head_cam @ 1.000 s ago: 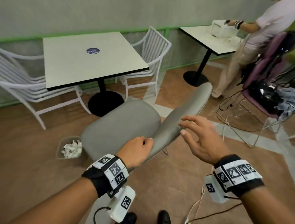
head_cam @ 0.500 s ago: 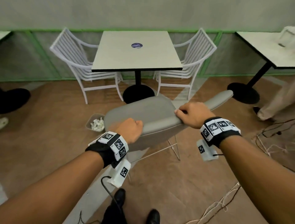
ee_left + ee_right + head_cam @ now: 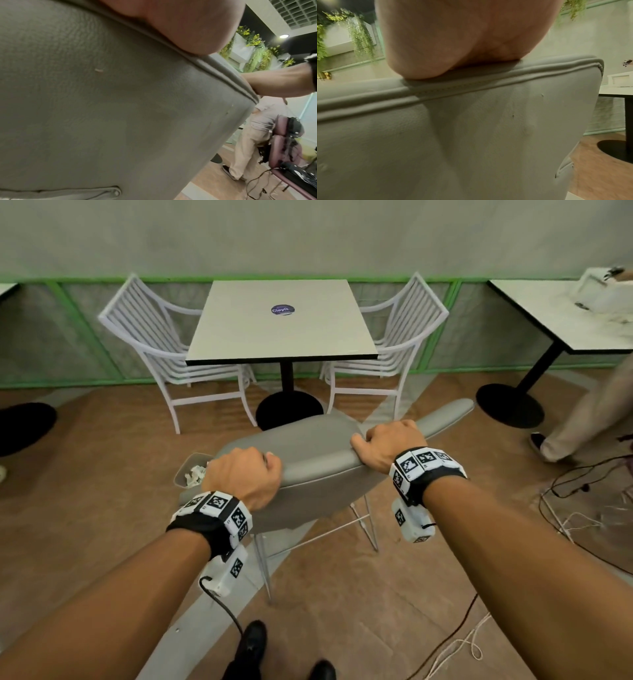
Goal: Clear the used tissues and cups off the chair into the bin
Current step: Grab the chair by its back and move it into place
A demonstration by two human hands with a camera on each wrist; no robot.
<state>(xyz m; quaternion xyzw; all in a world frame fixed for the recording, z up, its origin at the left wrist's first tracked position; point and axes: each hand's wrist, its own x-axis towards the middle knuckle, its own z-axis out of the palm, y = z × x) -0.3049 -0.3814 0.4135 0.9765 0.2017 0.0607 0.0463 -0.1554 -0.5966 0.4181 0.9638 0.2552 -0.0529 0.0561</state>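
A grey padded chair (image 3: 315, 450) stands in front of me with its back towards me. My left hand (image 3: 245, 474) grips the top edge of the chair back near its left end. My right hand (image 3: 387, 445) grips the same edge further right. Both wrist views show the heel of a palm pressed on the piped edge of the chair back (image 3: 120, 108) (image 3: 471, 121). Left of the chair on the floor stands a small bin (image 3: 190, 470) holding crumpled white tissues (image 3: 195, 474). No tissues or cups show on the chair.
A square table (image 3: 281, 326) with two white slatted chairs (image 3: 150, 337) (image 3: 404, 337) stands just beyond. Another table (image 3: 575, 316) is at the right, with a person's legs (image 3: 582, 419) beside it. Cables (image 3: 582, 508) lie on the floor to the right.
My right hand came down from the air and closed on the chair back. The chair has swung round to face the table, and my view has turned left to centre on it.
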